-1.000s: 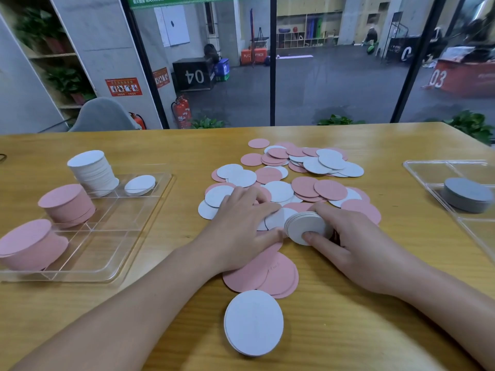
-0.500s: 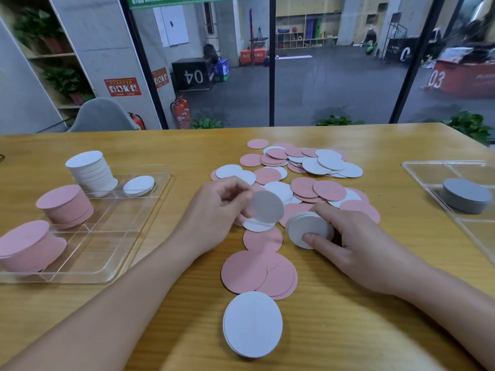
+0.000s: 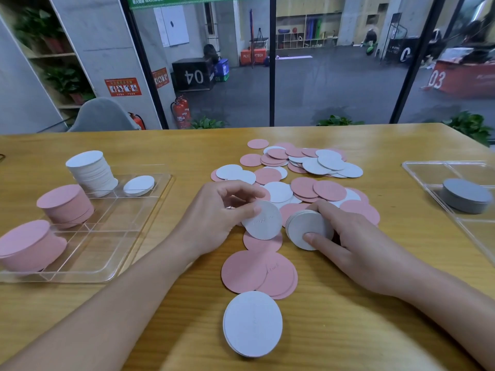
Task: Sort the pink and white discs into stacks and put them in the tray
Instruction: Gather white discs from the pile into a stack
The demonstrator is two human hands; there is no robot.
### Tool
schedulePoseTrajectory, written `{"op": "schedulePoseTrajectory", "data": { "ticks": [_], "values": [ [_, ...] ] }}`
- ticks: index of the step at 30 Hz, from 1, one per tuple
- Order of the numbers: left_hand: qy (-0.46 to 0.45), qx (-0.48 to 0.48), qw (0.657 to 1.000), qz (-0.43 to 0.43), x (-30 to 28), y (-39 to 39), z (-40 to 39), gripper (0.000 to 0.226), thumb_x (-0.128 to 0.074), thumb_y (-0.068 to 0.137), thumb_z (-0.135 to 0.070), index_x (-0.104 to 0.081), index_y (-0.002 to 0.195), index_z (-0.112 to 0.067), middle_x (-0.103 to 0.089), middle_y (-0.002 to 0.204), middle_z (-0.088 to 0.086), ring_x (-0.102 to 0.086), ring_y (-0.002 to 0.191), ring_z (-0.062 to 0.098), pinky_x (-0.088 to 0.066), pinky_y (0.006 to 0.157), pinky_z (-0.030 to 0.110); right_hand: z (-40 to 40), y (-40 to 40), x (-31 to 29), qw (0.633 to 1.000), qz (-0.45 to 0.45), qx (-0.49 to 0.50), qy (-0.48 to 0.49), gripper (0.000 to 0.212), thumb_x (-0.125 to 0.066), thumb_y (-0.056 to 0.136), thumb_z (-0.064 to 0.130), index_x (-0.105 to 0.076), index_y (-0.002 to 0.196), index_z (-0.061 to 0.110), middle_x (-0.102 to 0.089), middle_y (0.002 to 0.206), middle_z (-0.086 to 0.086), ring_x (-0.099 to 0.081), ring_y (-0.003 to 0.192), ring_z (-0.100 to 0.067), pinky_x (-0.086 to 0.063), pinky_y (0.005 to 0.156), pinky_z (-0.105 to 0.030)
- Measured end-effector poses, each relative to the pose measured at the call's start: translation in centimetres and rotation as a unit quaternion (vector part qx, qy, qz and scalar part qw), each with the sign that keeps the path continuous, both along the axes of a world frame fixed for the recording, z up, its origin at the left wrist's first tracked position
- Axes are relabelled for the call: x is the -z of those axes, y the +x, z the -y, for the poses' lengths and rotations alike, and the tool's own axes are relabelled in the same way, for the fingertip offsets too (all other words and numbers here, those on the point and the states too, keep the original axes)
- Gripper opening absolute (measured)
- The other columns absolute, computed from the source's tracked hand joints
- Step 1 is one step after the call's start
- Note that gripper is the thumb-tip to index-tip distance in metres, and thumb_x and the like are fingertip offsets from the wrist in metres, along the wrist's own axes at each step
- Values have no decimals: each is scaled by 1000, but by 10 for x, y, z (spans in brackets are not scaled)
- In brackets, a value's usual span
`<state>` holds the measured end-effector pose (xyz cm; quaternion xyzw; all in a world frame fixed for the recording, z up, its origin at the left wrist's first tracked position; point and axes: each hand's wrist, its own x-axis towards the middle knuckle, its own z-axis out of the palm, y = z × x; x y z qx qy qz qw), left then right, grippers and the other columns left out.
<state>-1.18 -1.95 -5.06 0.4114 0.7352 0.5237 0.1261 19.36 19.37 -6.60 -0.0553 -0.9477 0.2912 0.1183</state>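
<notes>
A loose heap of pink and white discs (image 3: 302, 178) covers the middle of the wooden table. My left hand (image 3: 214, 218) pinches a single white disc (image 3: 263, 223) just above the table, beside my right hand. My right hand (image 3: 356, 236) grips a small stack of white discs (image 3: 305, 228), tilted on edge, thumb on its face. The clear tray (image 3: 107, 231) on the left holds a tall white stack (image 3: 91, 172), a low white stack (image 3: 139, 184) and two pink stacks (image 3: 64, 204) (image 3: 26, 245). A few pink discs (image 3: 257, 271) and a white stack (image 3: 253, 324) lie near me.
A second clear tray (image 3: 428, 170) at the right edge holds a grey disc stack (image 3: 466, 195). Bare tabletop lies in front of both trays and along the near edge. A glass wall stands behind the table.
My left hand lifted a white disc out of the heap and carried it toward the stack in my right hand. My right hand stayed in place with its stack.
</notes>
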Motion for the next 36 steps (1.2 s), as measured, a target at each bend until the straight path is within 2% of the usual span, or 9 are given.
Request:
{"op": "schedulePoseTrajectory", "data": {
  "ticks": [6, 10, 13, 15, 18, 20, 22, 29, 36],
  "values": [
    [11, 38, 999, -21, 2, 12, -8, 9, -78, 101, -12, -83, 100, -19, -79, 100, -5, -69, 93, 18, -56, 81, 29, 1, 0, 4, 1000, -8, 3, -18, 19, -59, 108, 43, -49, 124, 41, -66, 97, 19, -61, 87, -9, -54, 77, -42],
    [16, 85, 996, 12, 6, 20, -13, 11, -71, 105, -6, -80, 104, -13, -77, 98, 6, -71, 80, 25, -62, 72, 48, 4, -2, 5, 1000, -20, 4, 0, 20, -60, 108, 38, -52, 125, 40, -64, 100, 23, -61, 92, -6, -51, 79, -31],
    [6, 122, 992, 14, 9, 25, -15, 20, -65, 107, 2, -81, 109, -10, -80, 100, 2, -78, 92, 30, -66, 92, 44, 6, -3, 4, 1000, -19, 0, 24, 20, -59, 108, 38, -52, 126, 44, -64, 100, 23, -60, 95, -5, -48, 79, -24],
    [-15, 126, 992, -11, 9, 24, -14, 23, -66, 106, 1, -81, 112, -14, -81, 104, -2, -78, 99, 25, -64, 96, 38, 6, -3, 4, 1000, -16, -1, 24, 17, -59, 108, 39, -52, 123, 43, -64, 98, 22, -59, 93, -6, -49, 79, -26],
    [-57, 43, 991, -113, 5, 14, -8, 17, -75, 102, -11, -81, 103, -27, -79, 99, -14, -72, 97, 8, -53, 82, 17, 5, -3, 5, 1000, -13, 0, 17, 10, -59, 108, 40, -50, 111, 40, -62, 91, 19, -58, 86, -9, -50, 74, -34],
    [-100, -22, 982, -162, 2, 2, 0, 9, -82, 97, -25, -77, 95, -32, -74, 92, -14, -67, 87, 6, -47, 73, 15, 5, -3, 4, 1000, -15, -2, 13, 10, -59, 108, 40, -49, 110, 39, -62, 89, 19, -58, 85, -9, -49, 71, -31],
    [-148, -58, 968, -194, 3, -8, 5, 15, -86, 92, -40, -73, 92, -32, -71, 89, -12, -63, 84, 7, -48, 69, 17, 4, -3, 3, 1000, -13, -2, 10, 10, -60, 107, 40, -51, 112, 38, -62, 89, 19, -58, 85, -10, -48, 71, -29],
    [-223, -38, 947, -227, 8, -6, 4, 42, -80, 86, -68, -76, 117, -41, -62, 98, -15, -63, 92, 2, -57, 81, 35, 3, -4, 5, 1000, -17, -2, 5, 11, -60, 107, 42, -53, 115, 39, -65, 92, 19, -61, 86, -10, -50, 73, -31],
    [-257, -28, 935, -244, 8, 2, 0, 55, -67, 91, -78, -65, 138, -52, -44, 105, -18, -43, 109, 7, -50, 91, 33, 3, -4, 6, 1000, -15, 0, 1, 15, -60, 107, 42, -54, 120, 40, -66, 94, 19, -62, 89, -10, -50, 75, -29]
  ]
}}
